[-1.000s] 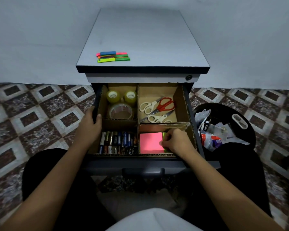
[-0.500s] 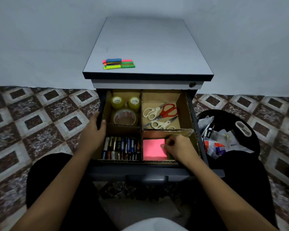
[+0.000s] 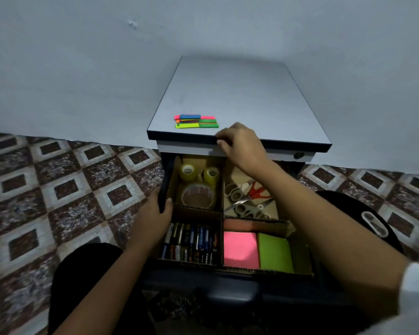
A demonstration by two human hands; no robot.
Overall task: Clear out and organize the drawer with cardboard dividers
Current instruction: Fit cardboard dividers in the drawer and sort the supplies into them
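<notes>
Floor (image 3: 65, 189): patterned tiles run along your left side, under a plain wall.
Left hand (image 3: 155, 213): your fingers and thumb are wrapped round the left wall of the drawer (image 3: 165, 187), thumb on the inside; it grips that wall and nothing else.
Drawer: it stands pulled out from the cabinet toward you, between your forearms.
Batteries (image 3: 191, 243): packed side by side in the near left compartment, just beside your left wrist.
Tape rolls (image 3: 198, 182): two small rolls and one wide clear roll sit in the far left compartment.
Sticky flags (image 3: 196, 121): a small coloured stack lies on the cabinet top (image 3: 240, 97), near its front edge.
Cardboard dividers (image 3: 221, 213): they cross in the middle and split the drawer into four.
Pink pad (image 3: 240, 249): flat in the near right compartment.
Right hand (image 3: 242, 146): your curled fingers sit at the front edge of the cabinet top, just right of the flags; you cannot tell whether they hold anything.
Scissors (image 3: 249, 197): several pairs lie in the far right compartment, partly under your right forearm.
Green pad (image 3: 275, 252): touching the pink pad's right side.
Bin (image 3: 356, 209): black, on the floor right of the drawer, behind your right arm.
</notes>
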